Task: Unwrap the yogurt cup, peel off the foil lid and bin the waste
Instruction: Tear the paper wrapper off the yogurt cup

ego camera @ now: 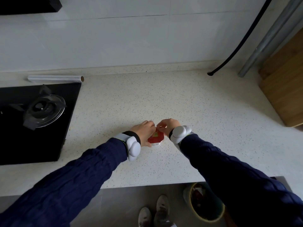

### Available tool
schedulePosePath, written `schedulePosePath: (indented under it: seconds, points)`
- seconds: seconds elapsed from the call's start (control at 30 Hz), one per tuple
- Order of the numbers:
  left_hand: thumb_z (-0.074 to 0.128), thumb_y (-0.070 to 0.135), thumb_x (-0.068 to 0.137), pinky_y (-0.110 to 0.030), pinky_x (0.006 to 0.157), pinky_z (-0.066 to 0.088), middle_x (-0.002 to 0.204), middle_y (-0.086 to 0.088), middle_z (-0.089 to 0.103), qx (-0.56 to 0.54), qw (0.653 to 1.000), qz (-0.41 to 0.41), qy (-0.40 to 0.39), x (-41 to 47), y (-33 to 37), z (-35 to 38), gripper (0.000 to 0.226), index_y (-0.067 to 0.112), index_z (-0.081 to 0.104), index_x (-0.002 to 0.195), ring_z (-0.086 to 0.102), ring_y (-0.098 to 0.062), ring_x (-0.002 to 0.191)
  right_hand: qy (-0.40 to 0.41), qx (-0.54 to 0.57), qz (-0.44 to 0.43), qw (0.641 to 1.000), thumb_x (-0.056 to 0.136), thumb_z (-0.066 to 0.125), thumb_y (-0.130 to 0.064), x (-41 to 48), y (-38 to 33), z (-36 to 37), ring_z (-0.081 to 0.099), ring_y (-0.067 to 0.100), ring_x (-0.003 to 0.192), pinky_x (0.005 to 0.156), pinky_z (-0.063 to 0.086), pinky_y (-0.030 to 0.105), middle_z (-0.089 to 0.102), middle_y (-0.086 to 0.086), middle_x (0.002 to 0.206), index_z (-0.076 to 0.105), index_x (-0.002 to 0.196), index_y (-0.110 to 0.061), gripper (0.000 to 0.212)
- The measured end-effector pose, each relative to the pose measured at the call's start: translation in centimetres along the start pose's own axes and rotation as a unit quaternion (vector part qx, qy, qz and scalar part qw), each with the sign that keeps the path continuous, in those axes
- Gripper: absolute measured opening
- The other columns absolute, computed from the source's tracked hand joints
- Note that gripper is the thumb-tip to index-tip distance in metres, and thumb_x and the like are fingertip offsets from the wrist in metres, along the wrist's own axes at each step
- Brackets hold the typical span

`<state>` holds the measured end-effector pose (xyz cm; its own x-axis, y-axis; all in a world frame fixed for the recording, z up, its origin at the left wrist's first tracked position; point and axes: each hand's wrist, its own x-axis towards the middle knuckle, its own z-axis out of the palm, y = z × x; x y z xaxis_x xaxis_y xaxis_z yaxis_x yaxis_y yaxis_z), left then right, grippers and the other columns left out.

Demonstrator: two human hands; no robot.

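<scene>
Cup [155,138] on counter [164,99], right of stove [37,122].

Light: dim, soft, even | Shadows: faint on desk [147,99] | Glare: none | Focus: slightly soft overall | Edges: strong wide-angle bending, dark corners

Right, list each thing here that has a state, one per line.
Small red-topped yogurt cup: upright on the speckled white countertop, foil lid on.
Left hand: steadying the cup's side.
Right hand: pinching at the cup's far rim.
Gas burner: no flame visible.
Round waste bin: open, on the floor.
</scene>
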<state>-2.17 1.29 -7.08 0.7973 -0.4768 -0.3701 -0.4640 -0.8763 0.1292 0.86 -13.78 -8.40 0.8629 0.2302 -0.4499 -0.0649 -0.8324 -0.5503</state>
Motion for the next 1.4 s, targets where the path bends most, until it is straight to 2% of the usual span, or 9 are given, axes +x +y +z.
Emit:
schedulePosePath:
  seconds: [0.33,0.43,0.57,0.7,0.83,0.97,1.07,1.2,1.4]
  points:
    - [0.071,0.046,0.070,-0.032,0.070,0.046,0.125,0.004,0.048,-0.055,0.997,-0.040,0.026,-0.9,0.5,0.6,0.032,0.021,0.055,0.079,0.051,-0.019,0.107,0.024,0.042,0.005,0.999,0.081,0.063,-0.028,-0.1,0.3,1.0,0.065,0.017,0.094,0.088,0.054,0.031,0.071,-0.003,0.101,0.069,0.093,-0.024,0.014]
    - [0.073,0.038,0.072,-0.037,0.076,0.052,0.136,0.005,0.036,-0.069,0.997,-0.030,0.025,-1.2,0.7,0.6,0.027,0.026,0.049,0.069,0.040,-0.017,0.119,0.034,0.046,-0.002,0.998,0.082,0.062,-0.024,0.0,0.4,1.1,0.066,0.017,0.092,0.087,0.054,0.031,0.072,-0.003,0.099,0.070,0.092,-0.023,0.013]
    - [0.073,0.028,0.074,-0.037,0.083,0.051,0.137,0.004,0.034,-0.124,0.991,-0.035,0.020,-1.1,0.9,0.7,0.023,0.024,0.053,0.065,0.043,-0.015,0.111,0.042,0.052,-0.004,0.998,0.083,0.061,-0.018,0.2,0.7,1.4,0.067,0.013,0.088,0.079,0.052,0.023,0.073,-0.006,0.094,0.072,0.091,-0.025,0.015]
    - [0.069,0.027,0.078,-0.034,0.075,0.048,0.124,0.003,0.039,-0.135,0.989,-0.051,0.031,-1.2,1.1,0.7,0.021,0.024,0.051,0.068,0.045,-0.015,0.098,0.051,0.088,0.016,0.995,0.084,0.055,-0.016,-0.2,0.8,1.7,0.067,0.010,0.087,0.068,0.045,0.013,0.070,-0.010,0.087,0.072,0.093,-0.025,0.021]
    - [0.056,0.028,0.088,-0.031,0.070,0.042,0.119,-0.003,0.041,-0.034,0.998,-0.043,0.038,-1.4,1.8,1.5,0.013,0.016,0.054,0.089,0.035,-0.024,0.113,0.070,0.073,0.058,0.993,0.091,0.045,-0.023,-0.9,1.1,2.2,0.065,0.020,0.099,0.094,0.050,0.037,0.070,-0.002,0.111,0.066,0.108,-0.023,0.027]
    - [0.045,0.022,0.092,-0.036,0.082,0.039,0.124,-0.007,0.048,-0.021,0.994,-0.097,0.042,-1.2,2.9,1.9,0.021,0.011,0.049,0.109,0.038,-0.029,0.117,0.071,0.055,0.104,0.990,0.093,0.041,-0.021,-1.5,1.7,2.0,0.062,0.029,0.105,0.095,0.049,0.040,0.066,0.010,0.116,0.059,0.113,-0.009,0.030]
    - [0.041,0.026,0.094,-0.042,0.096,0.033,0.125,-0.005,0.053,-0.015,0.988,-0.143,0.056,-0.4,3.6,1.8,0.024,0.013,0.047,0.113,0.046,-0.026,0.118,0.032,0.086,0.107,0.990,0.094,0.041,-0.015,-2.1,1.8,1.9,0.064,0.032,0.091,0.083,0.052,0.037,0.066,0.018,0.098,0.062,0.106,0.001,0.029]
    - [0.039,0.033,0.095,-0.045,0.101,0.032,0.129,-0.007,0.053,-0.036,0.988,-0.147,0.028,0.6,3.8,1.2,0.032,0.012,0.048,0.118,0.046,-0.025,0.122,-0.039,0.204,0.118,0.971,0.094,0.041,-0.013,-3.3,1.2,2.4,0.053,0.018,0.054,0.055,0.046,0.022,0.058,0.004,0.063,0.059,0.068,-0.010,0.032]
    - [0.046,0.024,0.093,-0.040,0.099,0.040,0.128,-0.015,0.043,-0.062,0.993,-0.096,-0.007,0.9,2.7,0.9,0.029,0.005,0.052,0.113,0.038,-0.031,0.121,-0.036,0.247,0.098,0.964,0.091,0.041,-0.006,-3.9,0.5,2.9,0.054,0.015,0.052,0.057,0.050,0.021,0.059,0.003,0.061,0.064,0.082,-0.002,0.025]
